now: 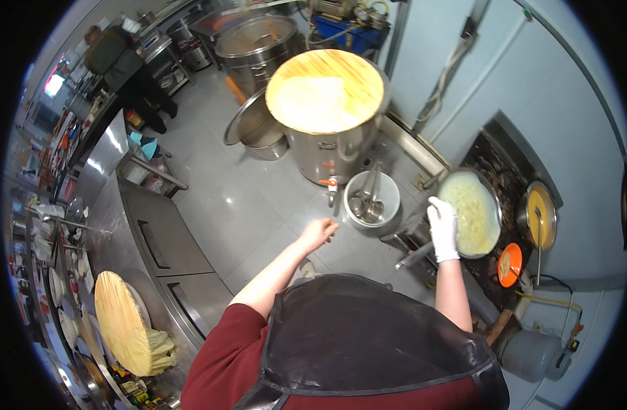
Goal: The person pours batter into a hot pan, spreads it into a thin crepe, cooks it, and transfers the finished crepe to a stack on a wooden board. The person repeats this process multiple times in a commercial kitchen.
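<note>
My right hand [444,230], in a white glove, is at the near left rim of a wide round pan [498,205] on the stove. A pale yellow sheet of egg or batter [467,212] spreads across this pan. The glove hides its fingertips, so whether it grips the rim or the sheet cannot be told. My bare left hand [317,236] hangs over the floor with curled fingers and nothing visible in it. Just beyond it stands a white bucket [397,202] with metal ladles [364,205] inside.
A tall steel drum [313,151] with a tap [332,184] is ahead. A bowl of yellow liquid [551,220] and an orange dish [510,265] sit by the stove. Left is a steel counter [144,287] with a yellow-covered round container [118,323]. A person [118,66] stands far left.
</note>
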The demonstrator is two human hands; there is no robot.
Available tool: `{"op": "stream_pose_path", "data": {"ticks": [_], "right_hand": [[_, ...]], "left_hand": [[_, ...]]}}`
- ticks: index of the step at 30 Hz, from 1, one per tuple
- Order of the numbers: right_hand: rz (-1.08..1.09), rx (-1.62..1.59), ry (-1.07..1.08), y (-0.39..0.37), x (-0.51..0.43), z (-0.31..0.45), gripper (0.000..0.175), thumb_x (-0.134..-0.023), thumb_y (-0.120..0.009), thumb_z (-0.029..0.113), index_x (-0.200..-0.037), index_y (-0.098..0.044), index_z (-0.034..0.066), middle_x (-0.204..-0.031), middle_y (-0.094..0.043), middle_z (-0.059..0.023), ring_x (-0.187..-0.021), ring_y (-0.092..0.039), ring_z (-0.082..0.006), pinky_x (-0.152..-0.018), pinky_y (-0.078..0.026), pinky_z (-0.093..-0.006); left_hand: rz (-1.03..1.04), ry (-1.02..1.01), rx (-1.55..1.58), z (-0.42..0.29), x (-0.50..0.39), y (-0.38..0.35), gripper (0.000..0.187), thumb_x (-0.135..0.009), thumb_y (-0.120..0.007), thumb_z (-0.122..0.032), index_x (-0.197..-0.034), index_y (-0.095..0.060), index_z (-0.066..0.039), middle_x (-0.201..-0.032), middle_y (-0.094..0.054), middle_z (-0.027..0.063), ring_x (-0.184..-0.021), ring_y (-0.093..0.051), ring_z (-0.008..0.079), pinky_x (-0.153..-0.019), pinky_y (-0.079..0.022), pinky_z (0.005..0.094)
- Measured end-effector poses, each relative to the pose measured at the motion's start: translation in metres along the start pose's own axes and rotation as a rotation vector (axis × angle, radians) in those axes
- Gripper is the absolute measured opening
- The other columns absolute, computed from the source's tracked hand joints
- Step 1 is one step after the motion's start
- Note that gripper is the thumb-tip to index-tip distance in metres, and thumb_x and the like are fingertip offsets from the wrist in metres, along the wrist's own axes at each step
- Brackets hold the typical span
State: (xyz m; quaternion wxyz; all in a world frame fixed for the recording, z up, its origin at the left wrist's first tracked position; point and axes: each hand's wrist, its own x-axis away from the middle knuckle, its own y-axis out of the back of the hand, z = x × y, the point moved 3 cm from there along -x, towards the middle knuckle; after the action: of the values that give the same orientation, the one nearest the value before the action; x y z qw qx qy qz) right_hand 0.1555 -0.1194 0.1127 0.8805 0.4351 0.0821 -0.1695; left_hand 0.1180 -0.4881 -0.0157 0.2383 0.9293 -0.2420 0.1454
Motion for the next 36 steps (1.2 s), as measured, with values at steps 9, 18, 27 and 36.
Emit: {"op": "stream_pose_path", "data": {"ticks": [9, 18, 27, 36], "right_hand": [[0.246, -0.144, -0.135, -0.173, -0.048, 0.113, 0.024, -0.094, -0.066, 0.027, -0.104, -0.075, 0.0072, -0.1, -0.072, -0.0135, -0.093, -0.068, -0.0288, -0.084, -0.052, -0.0405], [0.263, -0.1, -0.072, -0.272, -0.176, 0.139, 0.027, -0.094, -0.061, 0.033, -0.101, -0.074, 0.0108, -0.098, -0.072, -0.0145, -0.096, -0.068, -0.035, -0.083, -0.051, -0.045], [0.277, 0.31, -0.039, -0.364, -0.3, 0.119, 0.052, -0.085, -0.069, 0.055, -0.105, -0.071, 0.0074, -0.105, -0.071, -0.0154, -0.094, -0.07, -0.0327, -0.087, -0.051, -0.0493], [0.325, 0.055, -0.155, -0.404, -0.324, 0.109, 0.03, -0.089, -0.071, 0.035, -0.087, -0.07, 0.0049, -0.087, -0.07, -0.0084, -0.08, -0.069, -0.0269, -0.074, -0.052, -0.0385]], "left_hand": [[-0.428, 0.0, -0.139, 0.079, -0.041, 0.217, 0.022, -0.094, -0.066, -0.025, -0.095, -0.069, -0.003, -0.083, -0.072, 0.0133, -0.077, -0.071, 0.0256, -0.074, -0.054, 0.0392], [-0.582, -0.052, -0.121, 0.051, -0.162, 0.3, 0.02, -0.091, -0.07, -0.024, -0.095, -0.069, -0.004, -0.09, -0.071, 0.0128, -0.088, -0.069, 0.0289, -0.08, -0.053, 0.041], [-0.703, 0.233, -0.35, 0.007, -0.305, 0.361, 0.036, -0.085, -0.078, -0.036, -0.106, -0.066, -0.01, -0.117, -0.062, 0.0132, -0.118, -0.057, 0.0309, -0.102, -0.039, 0.0505], [-0.643, 0.305, -0.489, 0.006, -0.363, 0.357, 0.029, -0.089, -0.073, -0.023, -0.109, -0.066, -0.004, -0.116, -0.062, 0.0179, -0.118, -0.056, 0.0367, -0.103, -0.041, 0.0476]]}}
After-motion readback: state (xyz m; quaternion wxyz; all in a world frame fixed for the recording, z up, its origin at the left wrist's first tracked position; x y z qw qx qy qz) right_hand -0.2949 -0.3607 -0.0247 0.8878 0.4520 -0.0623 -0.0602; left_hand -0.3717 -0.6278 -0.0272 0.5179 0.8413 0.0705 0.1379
